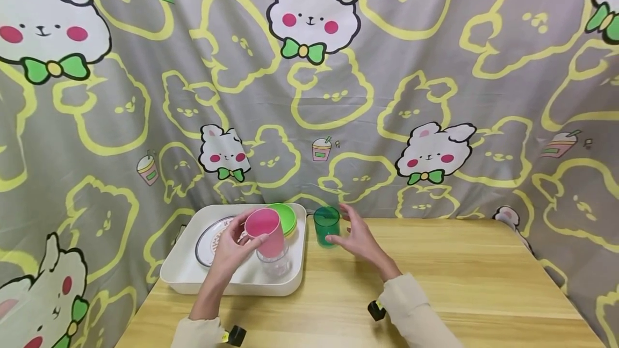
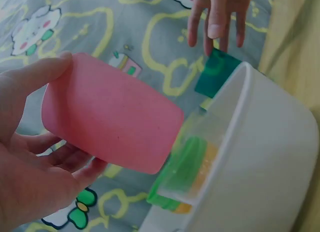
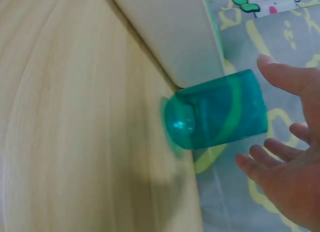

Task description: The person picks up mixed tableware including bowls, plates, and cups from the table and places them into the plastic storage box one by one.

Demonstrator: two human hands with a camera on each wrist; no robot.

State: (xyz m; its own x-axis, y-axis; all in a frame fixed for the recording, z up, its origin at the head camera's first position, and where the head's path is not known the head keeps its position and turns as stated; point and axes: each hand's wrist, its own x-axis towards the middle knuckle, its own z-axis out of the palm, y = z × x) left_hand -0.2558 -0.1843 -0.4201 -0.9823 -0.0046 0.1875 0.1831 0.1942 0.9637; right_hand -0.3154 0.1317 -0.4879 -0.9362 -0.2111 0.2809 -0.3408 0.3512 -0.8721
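Note:
My left hand (image 1: 235, 244) grips a pink cup (image 1: 265, 232) near its rim, thumb on one side and fingers on the other. The cup is held over the white tray (image 1: 232, 288), above a clear cup (image 1: 275, 265) standing in it. A translucent green cup (image 3: 215, 112) stands upright on the table just right of the tray. Around its right side my right hand (image 1: 359, 238) is spread, thumb and fingers apart. In the right wrist view a gap shows between the fingers and the green cup.
In the tray lie a white plate (image 1: 205, 243) with a dark rim and a printed middle, and a bright green round dish (image 1: 286, 218) with a yellow one beneath. The wooden table (image 1: 435, 273) reaches to a patterned curtain (image 1: 338, 122) behind.

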